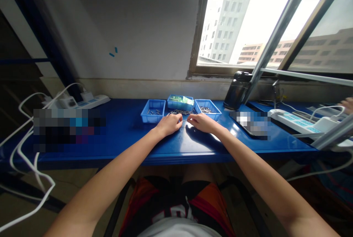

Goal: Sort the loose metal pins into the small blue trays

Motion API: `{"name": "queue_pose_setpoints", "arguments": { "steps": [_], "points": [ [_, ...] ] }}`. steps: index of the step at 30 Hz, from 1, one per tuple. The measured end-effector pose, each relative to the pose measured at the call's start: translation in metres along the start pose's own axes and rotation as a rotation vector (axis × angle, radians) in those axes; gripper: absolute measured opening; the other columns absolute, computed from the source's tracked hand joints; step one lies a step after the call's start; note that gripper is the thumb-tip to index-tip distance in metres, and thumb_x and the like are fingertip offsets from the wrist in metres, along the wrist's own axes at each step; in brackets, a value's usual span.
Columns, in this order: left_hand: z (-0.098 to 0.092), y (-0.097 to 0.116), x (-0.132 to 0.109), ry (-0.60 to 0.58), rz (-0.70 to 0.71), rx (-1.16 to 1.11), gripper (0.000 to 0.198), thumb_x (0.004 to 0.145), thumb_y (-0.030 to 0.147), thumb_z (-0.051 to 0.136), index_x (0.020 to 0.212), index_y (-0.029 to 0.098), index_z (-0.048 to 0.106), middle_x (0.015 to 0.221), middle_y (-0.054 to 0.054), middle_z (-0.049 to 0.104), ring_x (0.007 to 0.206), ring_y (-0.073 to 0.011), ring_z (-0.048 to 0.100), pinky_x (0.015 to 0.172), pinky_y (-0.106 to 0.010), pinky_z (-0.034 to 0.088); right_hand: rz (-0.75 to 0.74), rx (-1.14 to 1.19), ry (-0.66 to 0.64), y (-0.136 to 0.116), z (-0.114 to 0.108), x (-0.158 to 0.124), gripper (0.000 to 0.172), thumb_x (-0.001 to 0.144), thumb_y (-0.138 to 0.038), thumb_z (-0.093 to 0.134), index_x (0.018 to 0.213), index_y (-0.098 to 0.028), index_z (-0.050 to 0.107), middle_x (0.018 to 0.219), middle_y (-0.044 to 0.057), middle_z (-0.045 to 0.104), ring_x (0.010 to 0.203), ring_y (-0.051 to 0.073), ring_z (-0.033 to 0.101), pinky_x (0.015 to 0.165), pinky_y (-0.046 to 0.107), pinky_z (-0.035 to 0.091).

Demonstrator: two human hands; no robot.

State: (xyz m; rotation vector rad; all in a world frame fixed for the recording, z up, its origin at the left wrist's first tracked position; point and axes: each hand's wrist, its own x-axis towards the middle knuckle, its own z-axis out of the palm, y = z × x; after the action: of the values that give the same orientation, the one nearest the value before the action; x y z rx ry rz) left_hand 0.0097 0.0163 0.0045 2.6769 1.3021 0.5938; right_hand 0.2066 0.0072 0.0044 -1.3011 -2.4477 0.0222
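Observation:
My left hand [170, 124] and my right hand [203, 122] face each other just above the blue table [124, 130], fingers pinched. A small thin metal piece [184, 120] spans the narrow gap between the fingertips; its exact kind is too small to make out. Right behind the hands lies a loose pile of small metal pieces [182, 112]. The left blue bin [153, 118] holds a few thin pieces, while many more lie in the right blue bin [213, 112]. Between them at the back, another blue bin [172, 105] contains a green and white packet [182, 99].
A black bottle [237, 90] stands by the window, with a phone-like flat object [244, 124], partly blurred out, before it. Power strips [95, 101] and white cables lie left; another power strip [292, 121] is right, near a metal post. Another person's hand [348, 105] shows at the far right.

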Motion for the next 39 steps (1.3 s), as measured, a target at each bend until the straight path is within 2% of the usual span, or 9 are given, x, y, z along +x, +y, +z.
{"name": "queue_pose_setpoints", "arguments": {
  "steps": [4,9,17,23,29,35,39],
  "points": [
    [-0.0006,0.0006,-0.0003,0.01,0.001,0.016,0.021,0.084,0.036,0.044,0.093,0.022,0.055,0.081,-0.005,0.065,0.072,-0.0196,0.06,0.058,-0.024,0.04,0.003,0.002,-0.018,0.0015,0.0003,0.0002,0.021,0.084,-0.027,0.045,0.09,-0.019,0.064,0.059,0.0,0.057,0.051,0.008,0.045,0.052,0.019,0.029],
    [-0.0015,0.0042,-0.0007,0.048,0.077,-0.019,0.02,0.085,0.037,0.043,0.096,0.023,0.054,0.083,-0.002,0.065,0.076,-0.0179,0.061,0.063,-0.024,0.044,-0.034,0.02,-0.023,0.0032,0.0008,0.0008,0.02,0.084,-0.027,0.047,0.089,-0.019,0.065,0.058,0.0,0.056,0.051,0.008,0.045,0.052,0.019,0.03],
    [-0.0017,0.0012,0.0012,0.099,0.158,-0.087,0.019,0.084,0.029,0.045,0.095,0.022,0.059,0.089,-0.001,0.064,0.082,-0.0158,0.06,0.068,-0.022,0.045,-0.02,0.184,-0.013,0.0023,0.0004,0.0004,0.027,0.087,-0.033,0.043,0.094,-0.018,0.064,0.062,0.001,0.062,0.053,0.009,0.053,0.054,0.019,0.036],
    [0.0006,-0.0018,0.0027,0.104,0.18,-0.125,0.02,0.081,0.022,0.047,0.095,0.02,0.061,0.091,-0.001,0.066,0.084,-0.0155,0.06,0.072,-0.023,0.046,-0.006,0.183,0.023,0.0041,0.0022,0.0017,0.028,0.087,-0.033,0.042,0.092,-0.018,0.065,0.057,-0.001,0.06,0.051,0.009,0.052,0.056,0.019,0.037],
    [0.0015,-0.0019,0.005,0.098,0.232,-0.207,0.022,0.079,0.016,0.046,0.094,0.018,0.062,0.092,-0.001,0.066,0.082,-0.0137,0.06,0.075,-0.022,0.046,0.0,0.187,0.008,0.0031,0.0015,0.0012,0.029,0.087,-0.034,0.042,0.094,-0.018,0.065,0.059,0.0,0.06,0.052,0.009,0.052,0.055,0.019,0.036],
    [-0.0005,0.0023,0.0024,0.138,0.242,-0.164,0.016,0.079,0.024,0.049,0.091,0.019,0.06,0.085,-0.001,0.065,0.079,-0.0147,0.06,0.072,-0.023,0.046,-0.015,0.18,-0.024,0.002,0.0012,0.0009,0.028,0.087,-0.034,0.042,0.093,-0.018,0.064,0.06,0.0,0.06,0.053,0.009,0.052,0.054,0.019,0.035],
    [-0.0016,0.0043,-0.0009,0.119,0.157,-0.095,0.016,0.078,0.03,0.051,0.089,0.02,0.057,0.078,-0.001,0.064,0.074,-0.016,0.061,0.064,-0.023,0.045,-0.002,0.079,-0.007,0.0023,0.0021,0.001,0.024,0.084,-0.033,0.047,0.095,-0.019,0.064,0.057,-0.001,0.057,0.05,0.009,0.048,0.051,0.019,0.031]
  ]
}}
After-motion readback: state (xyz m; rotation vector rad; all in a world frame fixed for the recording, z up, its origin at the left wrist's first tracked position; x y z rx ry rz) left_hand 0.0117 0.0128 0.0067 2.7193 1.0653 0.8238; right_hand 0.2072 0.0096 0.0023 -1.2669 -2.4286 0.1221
